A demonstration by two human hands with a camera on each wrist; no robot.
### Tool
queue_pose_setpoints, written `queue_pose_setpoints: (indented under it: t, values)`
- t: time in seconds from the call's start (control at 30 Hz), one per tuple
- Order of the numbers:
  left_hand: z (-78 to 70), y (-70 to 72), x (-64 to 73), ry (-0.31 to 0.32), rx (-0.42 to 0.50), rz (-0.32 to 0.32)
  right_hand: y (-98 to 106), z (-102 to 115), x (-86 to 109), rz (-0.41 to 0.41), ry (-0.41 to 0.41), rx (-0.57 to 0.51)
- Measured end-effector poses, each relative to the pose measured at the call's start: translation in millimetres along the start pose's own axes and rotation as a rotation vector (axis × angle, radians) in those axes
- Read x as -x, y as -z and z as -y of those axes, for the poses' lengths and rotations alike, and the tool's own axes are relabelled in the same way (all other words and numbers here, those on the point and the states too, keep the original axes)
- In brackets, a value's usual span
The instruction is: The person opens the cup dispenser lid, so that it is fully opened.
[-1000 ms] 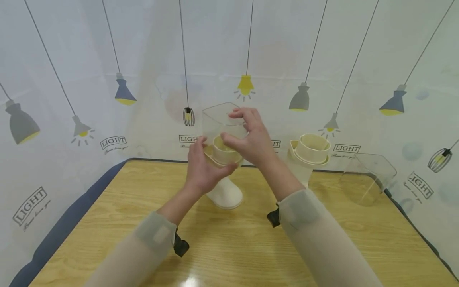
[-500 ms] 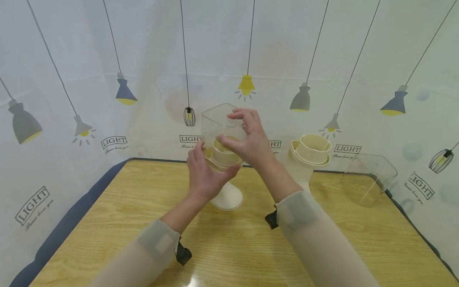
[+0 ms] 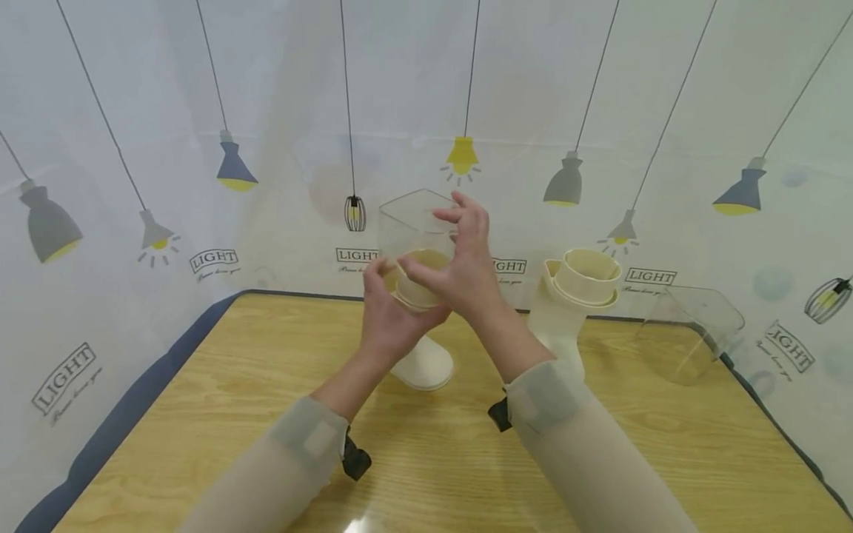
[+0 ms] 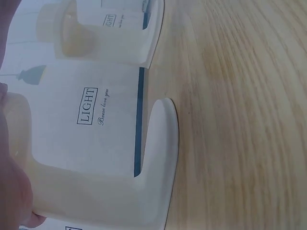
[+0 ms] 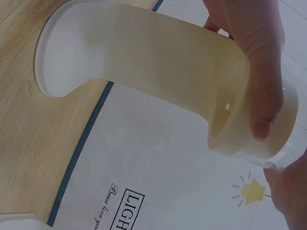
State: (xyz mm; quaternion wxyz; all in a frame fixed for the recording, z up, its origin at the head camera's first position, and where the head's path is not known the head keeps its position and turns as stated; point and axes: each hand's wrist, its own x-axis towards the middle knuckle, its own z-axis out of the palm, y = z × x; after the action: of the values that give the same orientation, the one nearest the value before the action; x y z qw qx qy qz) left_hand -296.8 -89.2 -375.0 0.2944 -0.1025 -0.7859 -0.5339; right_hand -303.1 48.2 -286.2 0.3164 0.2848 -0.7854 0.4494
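A cream stand point(image 3: 426, 363) with a rounded foot rises from the wooden table, its ring-shaped head point(image 3: 416, 287) at the top. My left hand point(image 3: 397, 320) wraps this head, thumb in front; in the right wrist view the left thumb lies across the ring's outer wall. A clear container point(image 3: 403, 231) with a square upper rim stands over the ring. Around its right side my right hand point(image 3: 469, 270) curves, thumb at the ring's rim and fingers bent up by the clear wall. In the left wrist view the stand's column point(image 4: 86, 191) shows beside the left hand.
A second cream stand point(image 3: 556, 318) with the same ring head is to the right, partly behind the right forearm. Further right, another clear container point(image 3: 689, 340) sits on the wooden table point(image 3: 413, 459). A printed curtain point(image 3: 286, 170) hangs behind the table's back edge.
My left hand has shifted slightly right and further round the stand's head. The right hand's index finger has lifted a little, while its thumb stays at the ring. The view has moved slightly.
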Motion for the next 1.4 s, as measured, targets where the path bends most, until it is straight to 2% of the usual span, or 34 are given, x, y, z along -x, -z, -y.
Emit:
queue_pose_setpoints:
  t: [0.1, 0.37, 0.7, 1.0, 1.27, 1.4]
  values:
    - [-1.2, -1.3, -0.3, 0.01, -0.017, -0.007, -2.6, 0.4, 1.7, -0.003, -0.016, -0.007]
    - [-1.5, -1.8, 1.0, 0.037, -0.056, 0.001, -8.2, 0.9, 6.0, 0.004, -0.126, -0.029]
    - [-0.5, -2.1, 2.9, 0.032, -0.073, 0.016, -14.7, 5.1, 4.7, -0.094, -0.148, -0.07]
    - [1.9, 2.9, 2.3, -0.007, -0.072, 0.005, -19.3, 13.7, -0.6, -0.119, -0.204, -0.137]
    - [-0.3, 5.1, 0.9, 0.064, -0.111, 0.056, -21.4, 20.5, 0.4, -0.105, -0.223, -0.092]
    - [-0.4, 5.6, -0.6, 0.064, -0.123, 0.075, -20.1, 21.3, 1.5, -0.109, -0.216, -0.083]
